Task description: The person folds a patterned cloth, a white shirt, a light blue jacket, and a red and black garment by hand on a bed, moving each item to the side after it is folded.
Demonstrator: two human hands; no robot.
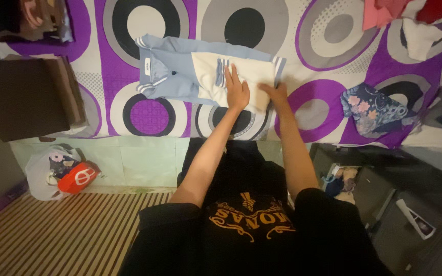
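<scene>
Two hands press flat on a light blue and cream polo shirt lying on the bed, which has a purple and grey circle-patterned sheet. The left hand lies open, fingers spread, on the folded cream part. The right hand lies open at the shirt's near edge, holding nothing. A floral cloth sits well apart to the right.

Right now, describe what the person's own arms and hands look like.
Both arms are bare from the short black sleeves of a black T-shirt with gold lettering. The left hand and right hand wear no gloves; no rings, watch or bracelets are visible.
</scene>
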